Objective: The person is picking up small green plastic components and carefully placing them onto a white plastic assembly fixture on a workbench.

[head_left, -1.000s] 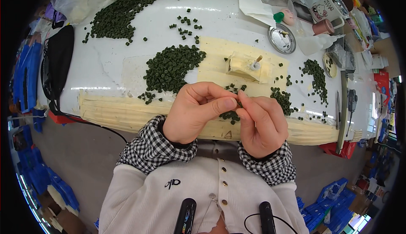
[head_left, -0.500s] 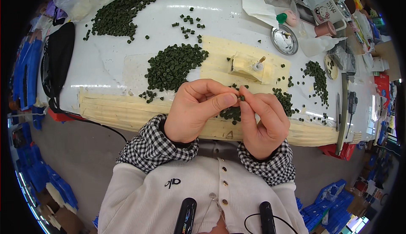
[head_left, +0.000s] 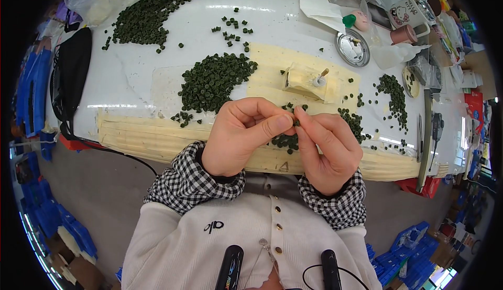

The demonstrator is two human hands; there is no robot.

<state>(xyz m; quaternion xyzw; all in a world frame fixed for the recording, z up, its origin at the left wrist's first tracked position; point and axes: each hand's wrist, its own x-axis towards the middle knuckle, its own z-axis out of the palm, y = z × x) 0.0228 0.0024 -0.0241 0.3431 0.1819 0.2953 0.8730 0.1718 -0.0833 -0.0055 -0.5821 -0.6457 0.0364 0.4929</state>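
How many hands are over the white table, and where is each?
2: the left hand, just below the central heap of dark green pieces, and the right hand, facing it, fingertips together at one mostly hidden piece.

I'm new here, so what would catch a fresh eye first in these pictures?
Probably the left hand and right hand, meeting at a small green piece over the near side of the white table. Next, the green heap beyond the left hand and the larger heap at the upper left.
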